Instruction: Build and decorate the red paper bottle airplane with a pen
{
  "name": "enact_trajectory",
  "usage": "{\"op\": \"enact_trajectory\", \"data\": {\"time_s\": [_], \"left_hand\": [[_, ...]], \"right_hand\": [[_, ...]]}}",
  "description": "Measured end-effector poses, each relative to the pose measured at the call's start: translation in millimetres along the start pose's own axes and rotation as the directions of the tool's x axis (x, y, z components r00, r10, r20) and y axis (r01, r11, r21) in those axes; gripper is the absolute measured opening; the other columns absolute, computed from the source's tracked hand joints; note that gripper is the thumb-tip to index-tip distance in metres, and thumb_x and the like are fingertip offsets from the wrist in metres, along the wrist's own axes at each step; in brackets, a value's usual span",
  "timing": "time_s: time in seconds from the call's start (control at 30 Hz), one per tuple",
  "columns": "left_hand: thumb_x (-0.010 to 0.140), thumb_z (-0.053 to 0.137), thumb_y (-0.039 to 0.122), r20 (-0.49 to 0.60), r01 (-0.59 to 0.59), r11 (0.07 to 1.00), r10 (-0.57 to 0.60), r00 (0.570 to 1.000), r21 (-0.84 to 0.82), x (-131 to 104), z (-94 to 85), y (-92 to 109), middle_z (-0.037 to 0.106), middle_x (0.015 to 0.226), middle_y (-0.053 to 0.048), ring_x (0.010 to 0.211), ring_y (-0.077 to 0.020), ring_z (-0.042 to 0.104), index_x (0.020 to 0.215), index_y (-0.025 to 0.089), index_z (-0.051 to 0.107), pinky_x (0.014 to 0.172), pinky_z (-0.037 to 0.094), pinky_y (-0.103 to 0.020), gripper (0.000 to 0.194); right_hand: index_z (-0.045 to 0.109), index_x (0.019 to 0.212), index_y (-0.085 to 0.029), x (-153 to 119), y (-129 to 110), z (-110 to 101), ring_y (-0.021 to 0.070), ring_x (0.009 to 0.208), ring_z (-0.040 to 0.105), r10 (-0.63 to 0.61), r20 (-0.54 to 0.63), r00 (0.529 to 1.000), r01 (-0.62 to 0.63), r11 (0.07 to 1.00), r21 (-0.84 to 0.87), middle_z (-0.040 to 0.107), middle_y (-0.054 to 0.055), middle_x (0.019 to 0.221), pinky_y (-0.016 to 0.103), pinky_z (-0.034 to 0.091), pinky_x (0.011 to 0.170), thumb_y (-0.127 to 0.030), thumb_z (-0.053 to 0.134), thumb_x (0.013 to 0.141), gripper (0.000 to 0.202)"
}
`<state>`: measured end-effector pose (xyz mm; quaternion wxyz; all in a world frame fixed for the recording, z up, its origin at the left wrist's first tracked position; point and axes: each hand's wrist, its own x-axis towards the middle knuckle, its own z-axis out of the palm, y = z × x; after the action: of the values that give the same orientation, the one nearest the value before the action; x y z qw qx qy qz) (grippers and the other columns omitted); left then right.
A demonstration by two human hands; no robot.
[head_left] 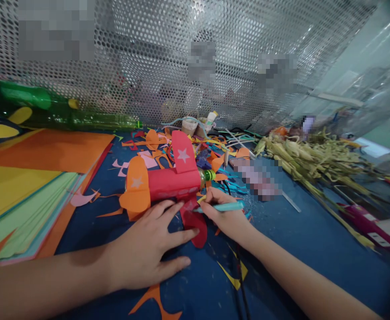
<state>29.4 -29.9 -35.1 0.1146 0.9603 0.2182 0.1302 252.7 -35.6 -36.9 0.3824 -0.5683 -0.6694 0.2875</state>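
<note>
A toy airplane (163,183) made from a bottle wrapped in red paper lies on the blue table, its green cap pointing right. Its orange tail (137,175) and the far red wing (184,155) each carry a pale star. My left hand (151,244) is spread open, with fingers resting on the body and near red wing (198,226). Pinched in my right hand (226,218) is a light-blue pen (228,206). The pen's tip meets the near wing beside a partly drawn star, which my fingers partly cover.
Coloured paper sheets (45,151) are stacked at the left, below green bottles (65,109). Paper scraps (153,140) surround the airplane. Dried corn husks (308,155) and a magenta object (373,224) lie at right. A perforated metal screen (155,58) stands behind, with small cups (190,126) before it.
</note>
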Motion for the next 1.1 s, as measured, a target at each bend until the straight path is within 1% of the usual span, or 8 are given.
{"op": "enact_trajectory", "data": {"time_s": [0.13,0.23,0.3,0.4,0.57,0.8,0.97,1.1], "left_hand": [[0.086,0.055,0.047,-0.014,-0.016,1.0,0.016,1.0,0.012,-0.2,0.7,-0.5,0.037,0.143,-0.014,0.128,-0.0389,0.034,0.131,0.034,0.051,0.097,0.039,-0.059,0.046],[0.087,0.054,0.047,-0.02,-0.018,1.0,0.018,1.0,0.011,-0.2,0.6,-0.5,0.038,0.142,-0.014,0.128,-0.0393,0.034,0.13,0.034,0.052,0.096,0.039,-0.059,0.046],[0.087,0.054,0.048,-0.024,-0.018,1.0,0.018,1.0,0.006,-0.3,0.4,-0.5,0.038,0.142,-0.014,0.127,-0.0399,0.035,0.13,0.034,0.053,0.095,0.039,-0.059,0.045],[0.086,0.056,0.047,-0.044,-0.015,1.0,0.015,0.999,-0.007,-0.4,0.6,-0.7,0.037,0.144,-0.012,0.127,-0.0385,0.035,0.129,0.034,0.054,0.097,0.039,-0.057,0.045],[0.085,0.057,0.047,-0.064,-0.017,1.0,0.016,0.998,-0.014,-0.9,1.9,-1.5,0.036,0.145,-0.01,0.127,-0.0375,0.036,0.128,0.034,0.054,0.098,0.038,-0.056,0.046],[0.086,0.056,0.047,-0.03,-0.01,1.0,0.01,0.999,0.0,-0.9,1.6,-1.1,0.037,0.145,-0.012,0.128,-0.0388,0.035,0.13,0.035,0.052,0.097,0.039,-0.058,0.046],[0.084,0.058,0.046,-0.049,-0.003,1.0,0.002,0.999,-0.012,-0.6,1.1,-0.6,0.036,0.146,-0.01,0.128,-0.0384,0.035,0.129,0.035,0.053,0.098,0.038,-0.058,0.046],[0.086,0.056,0.047,-0.044,-0.015,1.0,0.015,0.999,-0.002,-0.4,1.2,-1.0,0.037,0.145,-0.011,0.128,-0.0381,0.035,0.13,0.036,0.052,0.097,0.039,-0.058,0.046]], "right_hand": [[0.039,0.066,-0.022,-0.4,-0.6,0.3,0.0097,0.049,0.038,0.052,-0.008,0.999,-0.051,0.999,0.017,0.04,-0.006,0.056,0.022,0.031,0.048,-0.023,0.052,0.079,0.019],[0.038,0.066,-0.022,-0.5,-1.4,0.3,0.0093,0.047,0.037,0.065,-0.008,0.998,-0.065,0.997,0.03,0.039,-0.007,0.055,0.022,0.031,0.046,-0.023,0.051,0.08,0.019],[0.037,0.065,-0.023,-0.4,-1.3,0.2,0.0093,0.047,0.037,0.062,-0.012,0.998,-0.062,0.998,0.026,0.039,-0.007,0.054,0.022,0.031,0.046,-0.022,0.051,0.079,0.019],[0.038,0.064,-0.022,-0.1,-0.2,-0.3,0.0096,0.047,0.038,0.054,-0.01,0.999,-0.054,0.999,0.004,0.04,-0.007,0.053,0.022,0.031,0.046,-0.02,0.052,0.077,0.02],[0.038,0.063,-0.023,-0.2,-0.2,-1.2,0.01,0.047,0.039,0.052,-0.012,0.999,-0.052,0.999,0.001,0.041,-0.006,0.052,0.022,0.032,0.046,-0.021,0.052,0.077,0.019],[0.038,0.064,-0.022,-0.4,0.3,-1.0,0.0098,0.047,0.038,0.054,-0.006,0.999,-0.054,0.999,0.003,0.041,-0.006,0.053,0.022,0.032,0.046,-0.021,0.052,0.077,0.02],[0.039,0.066,-0.022,-0.7,2.5,0.3,0.0094,0.047,0.037,0.054,-0.015,0.998,-0.054,0.998,0.02,0.041,-0.007,0.055,0.022,0.031,0.046,-0.022,0.052,0.079,0.018],[0.038,0.066,-0.022,0.0,1.9,0.0,0.0095,0.049,0.037,0.041,-0.017,0.999,-0.04,0.999,0.016,0.041,-0.006,0.057,0.022,0.032,0.048,-0.021,0.052,0.079,0.019]]}}
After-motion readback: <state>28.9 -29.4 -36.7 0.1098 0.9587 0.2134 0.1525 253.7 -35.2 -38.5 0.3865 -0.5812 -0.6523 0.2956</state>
